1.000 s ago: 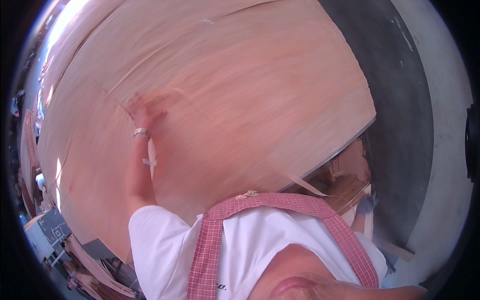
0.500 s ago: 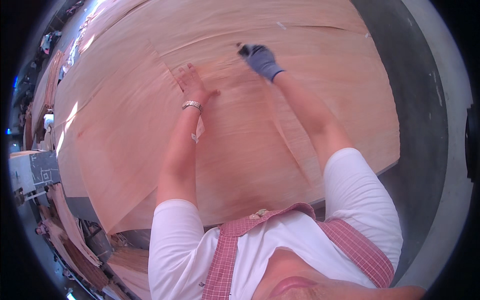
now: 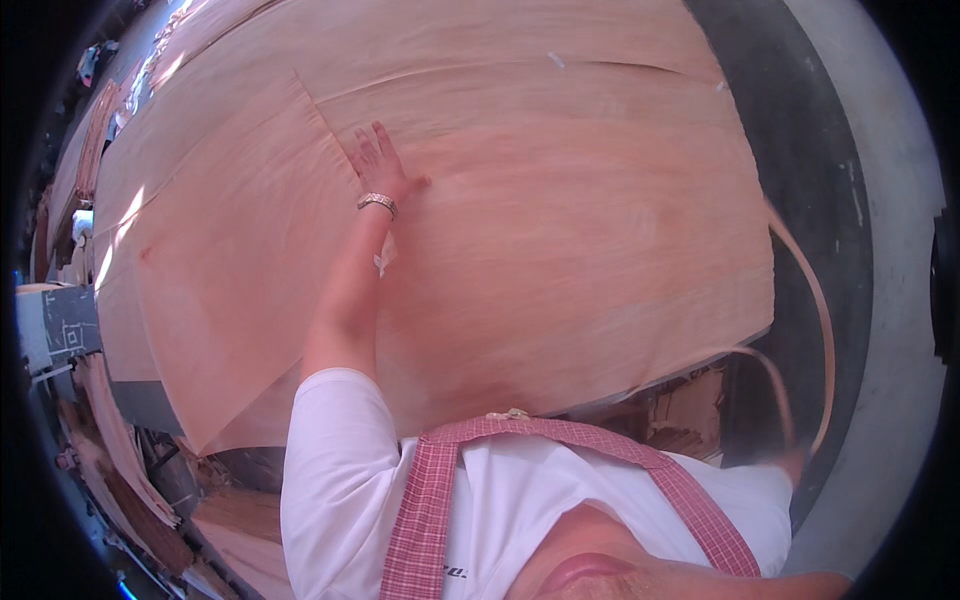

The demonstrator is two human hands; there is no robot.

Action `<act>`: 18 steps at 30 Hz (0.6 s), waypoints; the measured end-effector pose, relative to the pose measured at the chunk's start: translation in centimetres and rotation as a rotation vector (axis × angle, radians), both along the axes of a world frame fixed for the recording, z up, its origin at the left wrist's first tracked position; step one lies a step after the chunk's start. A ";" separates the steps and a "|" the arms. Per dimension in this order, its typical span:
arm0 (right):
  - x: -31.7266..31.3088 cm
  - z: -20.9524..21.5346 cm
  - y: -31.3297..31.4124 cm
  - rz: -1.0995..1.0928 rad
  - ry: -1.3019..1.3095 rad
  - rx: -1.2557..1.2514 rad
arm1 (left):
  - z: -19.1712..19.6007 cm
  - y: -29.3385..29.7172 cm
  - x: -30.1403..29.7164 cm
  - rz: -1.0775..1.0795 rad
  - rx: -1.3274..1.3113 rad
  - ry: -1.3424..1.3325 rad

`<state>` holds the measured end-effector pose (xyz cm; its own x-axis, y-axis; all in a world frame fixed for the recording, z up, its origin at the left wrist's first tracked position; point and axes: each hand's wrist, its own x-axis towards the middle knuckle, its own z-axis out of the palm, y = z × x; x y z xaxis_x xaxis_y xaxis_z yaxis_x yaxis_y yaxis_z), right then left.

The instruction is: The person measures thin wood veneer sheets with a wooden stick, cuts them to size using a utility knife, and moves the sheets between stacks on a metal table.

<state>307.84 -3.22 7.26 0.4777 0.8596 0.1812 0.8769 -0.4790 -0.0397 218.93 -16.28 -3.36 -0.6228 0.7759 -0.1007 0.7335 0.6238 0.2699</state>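
My left hand (image 3: 378, 165) lies flat on the veneer sheet (image 3: 560, 230), fingers spread, gripping nothing, just beside the edge of an overlapping sheet (image 3: 210, 270) to its left. My right hand is out of view, so I cannot tell how it stands. I judge I'm smoothing and aligning the sheet on the stack. Next calls for sliding my palm along that seam, pressing lightly.

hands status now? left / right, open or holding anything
Left hand: open, palm flat on the veneer sheet, gripping nothing.
Right hand: out of view, cannot be told.
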 end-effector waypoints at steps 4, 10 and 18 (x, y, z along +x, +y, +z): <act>6.5 0.7 -10.7 -0.265 0.007 -0.158 | -0.2 -0.7 -1.0 0.001 -0.042 0.009; -2.1 -4.1 -10.7 0.057 0.356 -0.035 | 1.8 -0.4 -0.5 0.001 -0.087 -0.035; -58.2 -6.1 -15.0 0.523 1.681 -0.713 | 0.2 0.8 -4.4 -0.076 -0.057 -0.156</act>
<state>249.63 -18.21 1.17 -0.5396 0.6508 -0.5341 0.1874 -0.5256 -0.8299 214.51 -15.44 -3.19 -0.5363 0.8101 -0.2367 0.7308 0.5861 0.3500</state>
